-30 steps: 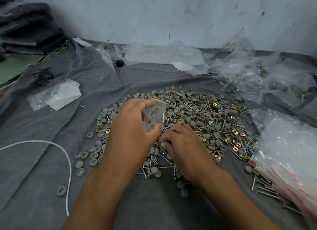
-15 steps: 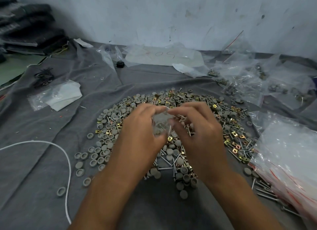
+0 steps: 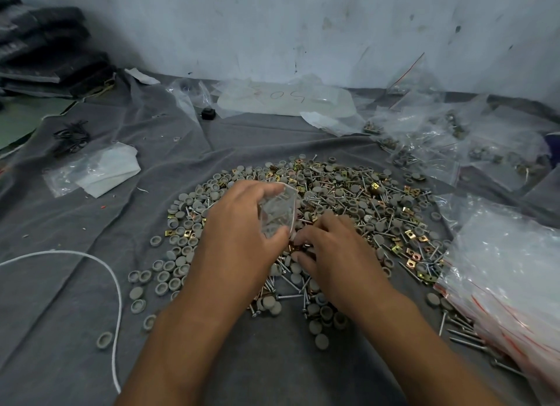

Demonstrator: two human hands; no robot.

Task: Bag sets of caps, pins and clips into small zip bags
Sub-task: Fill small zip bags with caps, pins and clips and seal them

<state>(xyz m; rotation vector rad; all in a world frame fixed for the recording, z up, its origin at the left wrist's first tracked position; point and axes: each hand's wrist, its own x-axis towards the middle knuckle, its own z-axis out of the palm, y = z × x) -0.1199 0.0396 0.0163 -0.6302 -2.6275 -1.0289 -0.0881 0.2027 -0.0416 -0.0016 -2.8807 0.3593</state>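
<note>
L hand (image 3: 239, 239) is pinching a small clear zip bag (image 3: 277, 213) btwn thumb and fingers, holding it upright just above the pile, w/ a few small parts showing through the plastic. R hand (image 3: 336, 254) is reaching down into the pile just beside the bag's lower edge, fingers curling onto the parts; can't tell exactly which piece it's gripping, something brassy is showing at the fingertips.

Under both hands, a big mixed heap is lying on a grey cloth (image 3: 75, 284) covering the counter: grey round caps (image 3: 169, 272), metal pins (image 3: 391, 217) and gold-coloured clips (image 3: 412, 234), all jumbled together, w/ loose caps straying off to the L.

Further out: a stack of empty zip bags w/ red seal strips (image 3: 509, 284) is sitting at the R edge, some pins poking out beneath it. Filled bags (image 3: 424, 154) are piling up at the far R. A white cord (image 3: 115, 299) is curving across the cloth at L, and a clear bag w/ white paper (image 3: 97, 172) is lying beyond it.
</note>
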